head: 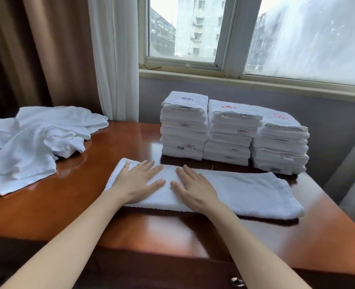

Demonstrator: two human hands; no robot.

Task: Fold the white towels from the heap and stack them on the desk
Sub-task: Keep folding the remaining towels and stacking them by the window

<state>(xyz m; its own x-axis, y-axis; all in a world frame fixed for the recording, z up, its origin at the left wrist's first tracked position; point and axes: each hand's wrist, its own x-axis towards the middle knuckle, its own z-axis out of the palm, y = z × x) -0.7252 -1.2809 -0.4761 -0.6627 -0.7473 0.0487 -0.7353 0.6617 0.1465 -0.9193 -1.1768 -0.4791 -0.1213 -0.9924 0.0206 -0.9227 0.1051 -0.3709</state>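
Note:
A white towel [245,192], folded into a long strip, lies flat across the middle of the reddish wooden desk [78,205]. My left hand [139,180] rests palm down on its left end, fingers spread. My right hand [195,187] lies flat beside it near the strip's middle, fingers apart too. Neither hand grips the cloth. A loose heap of white towels [36,138] sprawls at the desk's left. Three stacks of folded towels stand behind the strip: left stack [184,126], middle stack [231,134], right stack [281,147].
Brown drapes [26,51] and a sheer white curtain [114,55] hang at the back left. A window [193,30] with a sill runs behind the stacks. The desk's front edge is near me, with a metal drawer knob [236,281] below it.

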